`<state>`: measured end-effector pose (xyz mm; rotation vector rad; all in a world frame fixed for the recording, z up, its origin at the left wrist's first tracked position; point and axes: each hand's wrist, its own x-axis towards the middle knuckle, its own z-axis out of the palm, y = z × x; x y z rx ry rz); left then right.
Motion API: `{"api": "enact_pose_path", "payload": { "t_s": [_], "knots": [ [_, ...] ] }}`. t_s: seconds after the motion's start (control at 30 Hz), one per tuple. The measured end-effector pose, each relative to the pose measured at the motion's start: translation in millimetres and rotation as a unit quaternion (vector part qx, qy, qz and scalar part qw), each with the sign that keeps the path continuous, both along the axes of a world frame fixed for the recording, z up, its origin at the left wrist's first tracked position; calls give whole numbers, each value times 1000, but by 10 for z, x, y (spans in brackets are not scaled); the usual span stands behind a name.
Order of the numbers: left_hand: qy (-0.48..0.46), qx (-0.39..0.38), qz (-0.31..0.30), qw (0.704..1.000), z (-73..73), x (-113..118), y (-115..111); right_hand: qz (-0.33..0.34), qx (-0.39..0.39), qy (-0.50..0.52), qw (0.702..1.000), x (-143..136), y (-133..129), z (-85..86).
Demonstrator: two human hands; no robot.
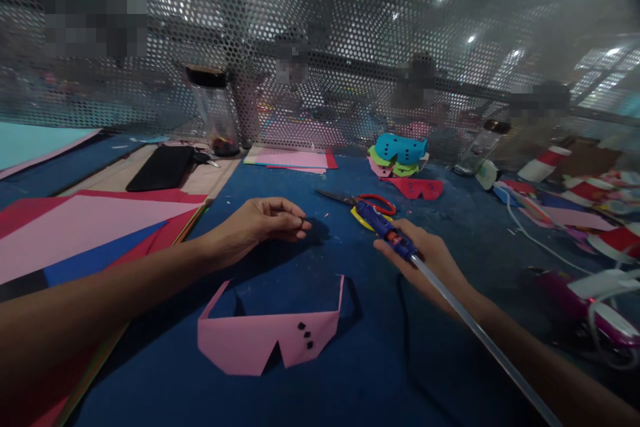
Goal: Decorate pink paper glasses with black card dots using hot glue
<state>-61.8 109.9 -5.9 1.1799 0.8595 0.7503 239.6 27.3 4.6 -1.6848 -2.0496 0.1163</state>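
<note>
My left hand (273,220) is closed in a pinch above the table, with a small black piece (302,221) at its fingertips. A blue hot glue gun (380,221) is in my right hand (425,257), its nozzle pointing away to the left and a long clear glue stick (467,313) running out of its back. Nearer to me stand pink paper glasses (240,340), their side strips folded back; three black squares sit on the right half. Scissors (377,205) with red and yellow handles lie just beyond the glue gun, partly behind it.
Stacked paper glasses (400,147) and a red pair (423,188) lie farther back. Coloured sheets (90,213), a black phone (163,168) and a glass bottle (215,110) are on the left. Cables (535,237) and red-and-white cups (545,163) crowd the right; a perforated metal screen (340,20) stands behind.
</note>
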Motion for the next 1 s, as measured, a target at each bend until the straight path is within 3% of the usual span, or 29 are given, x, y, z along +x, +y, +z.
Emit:
{"api": "enact_pose_path", "payload": {
  "t_s": [0.2,0.43,0.67,1.0],
  "knots": [
    [15,19,18,1000,10,10,27,-98,26,-123,987,393,206,15],
    [-9,86,54,995,2,-54,113,-219,-81,-175,956,712,374,45],
    [-24,106,86,990,1,-139,211,-210,-177,-165,947,923,420,-13],
    [8,123,159,980,116,-309,376,-148,-189,-159,958,1332,511,-138]
  ]
}}
